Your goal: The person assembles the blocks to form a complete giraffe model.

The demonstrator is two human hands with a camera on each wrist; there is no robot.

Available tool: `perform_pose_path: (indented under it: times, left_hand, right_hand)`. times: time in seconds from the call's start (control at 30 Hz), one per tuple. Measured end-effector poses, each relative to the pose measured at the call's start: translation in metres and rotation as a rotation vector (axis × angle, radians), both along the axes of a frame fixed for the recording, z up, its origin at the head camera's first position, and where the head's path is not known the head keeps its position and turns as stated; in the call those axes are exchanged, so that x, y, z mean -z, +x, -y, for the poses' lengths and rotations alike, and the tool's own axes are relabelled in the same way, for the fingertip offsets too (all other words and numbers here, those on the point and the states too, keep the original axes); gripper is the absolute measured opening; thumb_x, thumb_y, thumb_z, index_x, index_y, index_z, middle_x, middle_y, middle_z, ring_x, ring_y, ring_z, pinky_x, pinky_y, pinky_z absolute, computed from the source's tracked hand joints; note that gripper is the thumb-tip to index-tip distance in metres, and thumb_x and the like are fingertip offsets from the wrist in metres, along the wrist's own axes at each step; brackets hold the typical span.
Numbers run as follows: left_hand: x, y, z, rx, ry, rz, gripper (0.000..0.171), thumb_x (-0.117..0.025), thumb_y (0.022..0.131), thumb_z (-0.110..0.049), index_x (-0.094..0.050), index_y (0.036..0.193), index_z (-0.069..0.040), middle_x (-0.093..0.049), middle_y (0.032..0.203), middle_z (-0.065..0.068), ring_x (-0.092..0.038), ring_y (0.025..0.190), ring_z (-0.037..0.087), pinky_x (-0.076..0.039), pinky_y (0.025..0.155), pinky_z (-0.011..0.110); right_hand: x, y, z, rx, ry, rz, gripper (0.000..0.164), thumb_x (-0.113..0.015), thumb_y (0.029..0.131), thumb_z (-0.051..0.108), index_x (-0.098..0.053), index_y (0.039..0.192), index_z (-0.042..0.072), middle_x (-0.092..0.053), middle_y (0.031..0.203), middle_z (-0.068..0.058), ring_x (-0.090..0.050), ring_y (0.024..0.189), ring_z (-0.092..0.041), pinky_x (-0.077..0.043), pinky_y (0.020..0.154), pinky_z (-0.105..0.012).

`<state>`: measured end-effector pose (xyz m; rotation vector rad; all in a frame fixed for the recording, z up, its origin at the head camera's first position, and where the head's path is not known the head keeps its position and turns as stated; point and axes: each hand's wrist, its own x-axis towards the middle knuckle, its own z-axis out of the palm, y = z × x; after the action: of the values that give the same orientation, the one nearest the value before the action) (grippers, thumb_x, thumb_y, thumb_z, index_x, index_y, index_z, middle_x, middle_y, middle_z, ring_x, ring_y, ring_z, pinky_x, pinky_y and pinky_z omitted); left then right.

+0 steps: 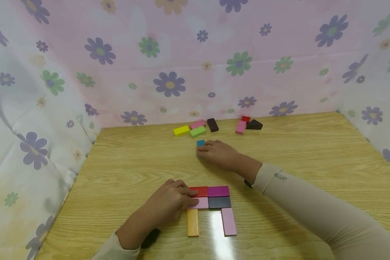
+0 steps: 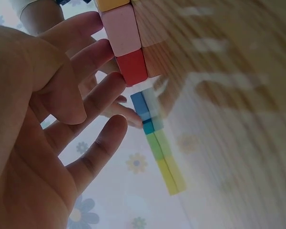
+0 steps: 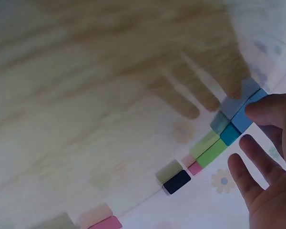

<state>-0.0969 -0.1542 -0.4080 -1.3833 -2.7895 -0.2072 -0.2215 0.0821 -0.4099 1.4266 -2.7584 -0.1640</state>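
My left hand [image 1: 169, 200] rests its fingertips on a red block [image 1: 201, 191] and a light pink block [image 1: 202, 203], which lie side by side. In the left wrist view, those fingers [image 2: 97, 105] are extended, with the tips along the blocks' edges. Farther out on the table, my right hand [image 1: 221, 154] pinches a blue block [image 3: 250, 112]; the thumb lies against its side in the right wrist view. A teal block [image 3: 229, 135] is right beside it. From the head view, the fingers cover most of the blue block.
A magenta block [image 1: 218, 191] and a dark grey block [image 1: 219, 202] adjoin the row, above an orange block [image 1: 193, 222] and another pink block [image 1: 229, 221]. At the back lie yellow [image 1: 181, 130], green [image 1: 198, 131] and black [image 1: 212, 125] blocks, near a flowered cloth [image 1: 188, 47].
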Motion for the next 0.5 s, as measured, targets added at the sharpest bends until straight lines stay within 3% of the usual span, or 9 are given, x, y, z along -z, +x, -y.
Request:
perform_pose_path:
  times: [0.27, 0.37, 0.5]
  left_hand:
    - [-0.001, 0.001, -0.001, -0.011, -0.03, 0.012, 0.03, -0.065, 0.095, -0.014, -0.075, 0.12, -0.028, -0.07, 0.125, -0.01, -0.063, 0.111, 0.013, -0.049, 0.091, 0.034]
    - [-0.002, 0.001, -0.001, -0.012, -0.036, 0.011, 0.03, -0.065, 0.095, -0.014, -0.074, 0.121, -0.028, -0.07, 0.125, -0.011, -0.063, 0.112, 0.013, -0.049, 0.091, 0.034]
    - [-0.002, 0.001, -0.001, -0.012, -0.035, 0.004, 0.03, -0.065, 0.095, -0.014, -0.074, 0.121, -0.029, -0.07, 0.126, -0.011, -0.062, 0.112, 0.013, -0.048, 0.09, 0.034]
  right_hand:
    - [0.002, 0.004, -0.003, -0.07, 0.069, -0.165, 0.048, -0.069, 0.092, 0.004, -0.054, 0.137, 0.011, -0.06, 0.142, -0.002, -0.054, 0.125, -0.028, -0.048, 0.104, -0.043]
    - [0.002, 0.007, -0.005, -0.075, 0.041, -0.165, 0.042, -0.068, 0.093, 0.003, -0.057, 0.132, 0.012, -0.063, 0.137, -0.003, -0.056, 0.118, -0.027, -0.05, 0.1, -0.042]
    - [0.0, 0.011, -0.009, -0.026, 0.021, -0.101, 0.038, -0.064, 0.095, 0.002, -0.06, 0.13, 0.015, -0.064, 0.132, -0.005, -0.058, 0.113, -0.027, -0.051, 0.096, -0.044]
